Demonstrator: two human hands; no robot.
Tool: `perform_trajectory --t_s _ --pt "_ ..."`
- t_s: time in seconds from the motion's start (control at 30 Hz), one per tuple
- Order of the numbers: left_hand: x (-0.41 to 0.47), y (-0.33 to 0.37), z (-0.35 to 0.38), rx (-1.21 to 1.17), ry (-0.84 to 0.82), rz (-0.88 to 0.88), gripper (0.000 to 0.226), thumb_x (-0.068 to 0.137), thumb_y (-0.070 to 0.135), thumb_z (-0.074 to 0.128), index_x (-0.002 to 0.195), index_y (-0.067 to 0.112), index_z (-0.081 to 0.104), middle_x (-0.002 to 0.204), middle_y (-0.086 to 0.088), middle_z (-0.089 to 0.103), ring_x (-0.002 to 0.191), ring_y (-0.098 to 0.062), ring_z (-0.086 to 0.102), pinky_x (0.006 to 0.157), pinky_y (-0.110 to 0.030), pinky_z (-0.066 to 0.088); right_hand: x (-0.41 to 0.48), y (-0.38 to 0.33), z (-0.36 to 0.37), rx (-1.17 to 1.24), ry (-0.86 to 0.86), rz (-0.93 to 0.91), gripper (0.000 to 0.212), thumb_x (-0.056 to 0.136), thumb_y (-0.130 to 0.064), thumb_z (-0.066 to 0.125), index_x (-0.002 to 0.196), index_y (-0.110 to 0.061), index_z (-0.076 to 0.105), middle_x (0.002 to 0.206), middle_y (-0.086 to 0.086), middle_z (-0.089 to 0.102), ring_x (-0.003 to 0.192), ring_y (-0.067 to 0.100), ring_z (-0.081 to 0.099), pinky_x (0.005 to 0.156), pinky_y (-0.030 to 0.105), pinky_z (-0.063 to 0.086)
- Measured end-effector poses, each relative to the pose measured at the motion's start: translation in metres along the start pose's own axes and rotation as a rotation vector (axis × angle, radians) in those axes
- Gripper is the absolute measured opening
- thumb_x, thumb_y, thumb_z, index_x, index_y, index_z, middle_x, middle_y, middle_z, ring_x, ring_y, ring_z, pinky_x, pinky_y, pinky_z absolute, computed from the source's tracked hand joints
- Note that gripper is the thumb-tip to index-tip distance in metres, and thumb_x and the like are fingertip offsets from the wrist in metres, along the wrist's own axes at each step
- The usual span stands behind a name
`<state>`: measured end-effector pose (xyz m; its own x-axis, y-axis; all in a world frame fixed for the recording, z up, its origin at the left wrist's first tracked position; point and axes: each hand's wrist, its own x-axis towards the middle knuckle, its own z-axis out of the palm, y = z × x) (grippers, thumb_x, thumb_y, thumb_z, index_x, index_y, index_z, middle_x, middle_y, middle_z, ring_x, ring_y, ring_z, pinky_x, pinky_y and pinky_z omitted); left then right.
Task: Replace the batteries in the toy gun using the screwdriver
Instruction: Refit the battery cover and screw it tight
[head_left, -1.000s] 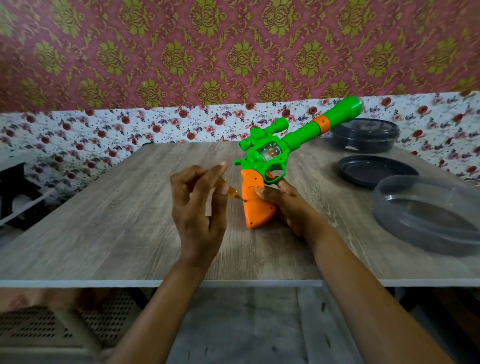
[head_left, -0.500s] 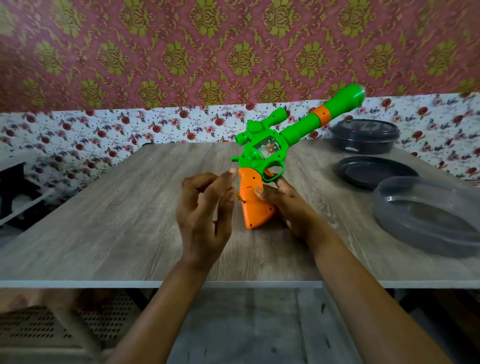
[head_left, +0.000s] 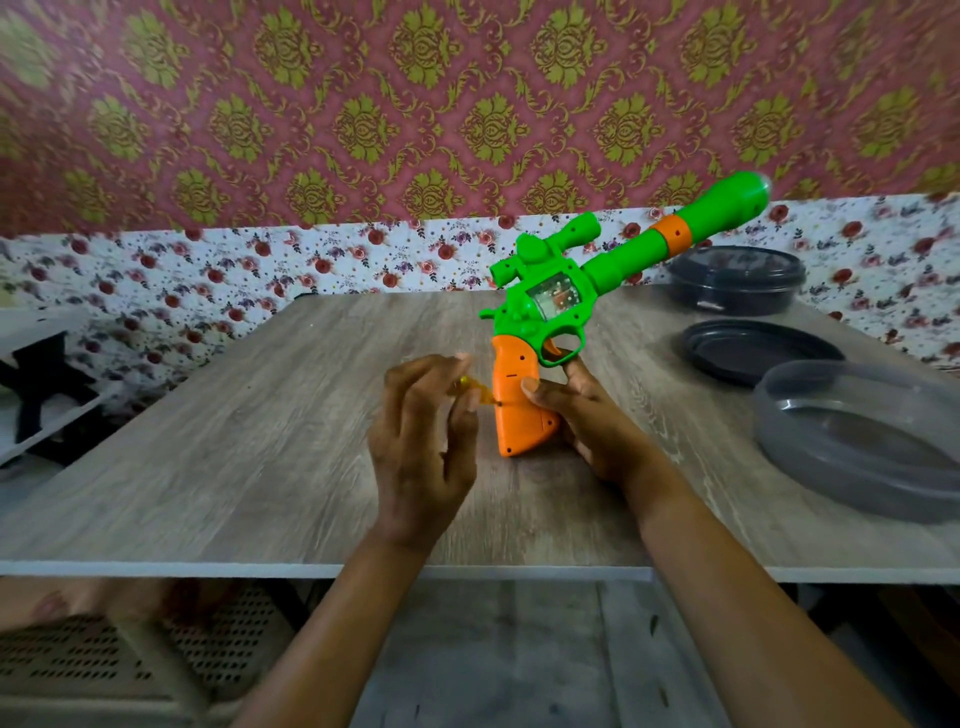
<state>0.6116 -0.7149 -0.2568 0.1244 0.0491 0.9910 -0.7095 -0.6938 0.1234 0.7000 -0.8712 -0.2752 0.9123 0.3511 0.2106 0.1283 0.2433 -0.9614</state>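
Observation:
A green toy gun (head_left: 561, 301) with an orange grip (head_left: 517, 405) stands on its butt on the wooden table (head_left: 260, 441), its barrel tilted up toward the right. My right hand (head_left: 587, 415) grips the orange handle from the right side, thumb across its face. My left hand (head_left: 421, 447) pinches a small screwdriver with a translucent yellow handle (head_left: 475, 391) between thumb and fingers. Its tip presses against the left edge of the grip. Most of the screwdriver is hidden by my fingers.
A black lidded container (head_left: 737, 280) stands at the back right, a black lid (head_left: 753, 351) lies in front of it, and a clear round container (head_left: 862, 436) sits near the right edge. A black stand (head_left: 36, 384) is off the table at left.
The gun's barrel has tilted slightly upward, and my left fingers have shifted around the screwdriver while its tip stays against the grip. My right hand keeps its hold.

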Motion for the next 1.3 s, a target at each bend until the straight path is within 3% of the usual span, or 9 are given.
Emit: perform_trajectory --t_s 0.17,0.27,0.33,0.43,0.63,0.73,0.93,1.1,1.3 --pt "-0.0014 0.0031 0.0007 0.007 -0.063 -0.028 0.032 0.096 0.013 0.036 0.125 0.006 0.048 0.119 -0.011 0.061 0.104 -0.017 0.06 0.084 -0.029 0.051 -0.0007 -0.0004 -0.0001 0.013 0.015 0.003 0.061 0.081 -0.018 0.065 0.135 -0.03 0.038 0.122 0.005 0.064 0.109 0.022 0.062 0.093 0.044 0.049" --pt "-0.0008 0.0004 0.0008 0.009 -0.083 0.029 0.03 0.096 0.019 0.045 0.122 0.005 0.051 0.122 -0.012 0.059 0.112 -0.01 0.055 0.091 -0.02 0.047 0.0002 0.0001 -0.0003 0.025 0.023 0.01 0.067 0.075 -0.024 0.065 0.136 -0.029 0.038 0.123 0.008 0.063 0.11 0.025 0.062 0.094 0.046 0.049" --pt "0.0001 -0.0015 0.0001 0.01 -0.068 0.053 0.021 0.091 0.014 0.053 0.112 0.009 0.055 0.112 -0.005 0.057 0.104 -0.006 0.053 0.086 -0.011 0.041 -0.0004 -0.0003 -0.0001 0.03 0.018 0.012 0.066 0.075 -0.023 0.065 0.136 -0.028 0.038 0.123 0.009 0.063 0.11 0.026 0.062 0.093 0.046 0.049" --pt "0.0001 -0.0007 0.0009 0.008 -0.064 0.032 0.018 0.092 0.01 0.049 0.11 0.011 0.053 0.103 -0.004 0.052 0.091 -0.012 0.054 0.075 -0.014 0.041 -0.0009 -0.0012 -0.0005 0.023 0.018 0.009 0.061 0.081 -0.017 0.064 0.135 -0.028 0.039 0.123 0.009 0.063 0.11 0.025 0.062 0.093 0.044 0.049" --pt "0.0011 0.0053 0.0028 -0.05 -0.127 -0.027 0.036 0.101 0.023 0.03 0.133 0.009 0.038 0.118 -0.001 0.057 0.105 -0.008 0.058 0.082 -0.02 0.049 -0.0003 -0.0015 0.0005 -0.013 0.027 0.014 0.06 0.085 -0.018 0.063 0.137 -0.028 0.037 0.121 0.004 0.064 0.11 0.024 0.062 0.095 0.048 0.048" --pt "0.0003 0.0037 0.0026 -0.044 -0.15 0.018 0.033 0.099 0.023 0.037 0.13 0.013 0.043 0.116 -0.002 0.059 0.097 -0.011 0.058 0.072 -0.025 0.05 -0.0022 -0.0028 0.0011 -0.001 0.018 0.016 0.06 0.085 -0.018 0.062 0.138 -0.027 0.035 0.124 0.009 0.062 0.111 0.028 0.061 0.096 0.051 0.047" --pt "-0.0014 -0.001 0.0045 0.06 -0.056 0.039 0.033 0.091 0.008 0.051 0.123 0.016 0.051 0.092 0.0 0.04 0.078 -0.01 0.043 0.056 -0.029 0.04 -0.0041 -0.004 0.0027 -0.001 0.003 0.013 0.059 0.088 -0.014 0.059 0.14 -0.026 0.033 0.127 0.011 0.06 0.114 0.028 0.06 0.096 0.049 0.047" --pt "-0.0006 -0.0006 0.0048 0.041 -0.061 0.017 0.036 0.097 0.015 0.039 0.134 0.017 0.035 0.106 -0.003 0.051 0.087 -0.015 0.051 0.073 -0.025 0.041 -0.0023 -0.0029 0.0013 -0.027 0.017 0.022 0.056 0.089 -0.015 0.057 0.139 -0.028 0.035 0.126 0.006 0.061 0.112 0.024 0.061 0.098 0.051 0.045" --pt "0.0001 0.0036 0.0037 0.035 -0.111 0.01 0.034 0.097 0.013 0.036 0.13 0.01 0.043 0.127 -0.005 0.048 0.114 -0.01 0.05 0.081 -0.035 0.048 -0.0025 -0.0035 0.0024 -0.029 0.018 0.02 0.058 0.087 -0.018 0.061 0.138 -0.027 0.036 0.126 0.006 0.061 0.111 0.024 0.061 0.097 0.048 0.047"
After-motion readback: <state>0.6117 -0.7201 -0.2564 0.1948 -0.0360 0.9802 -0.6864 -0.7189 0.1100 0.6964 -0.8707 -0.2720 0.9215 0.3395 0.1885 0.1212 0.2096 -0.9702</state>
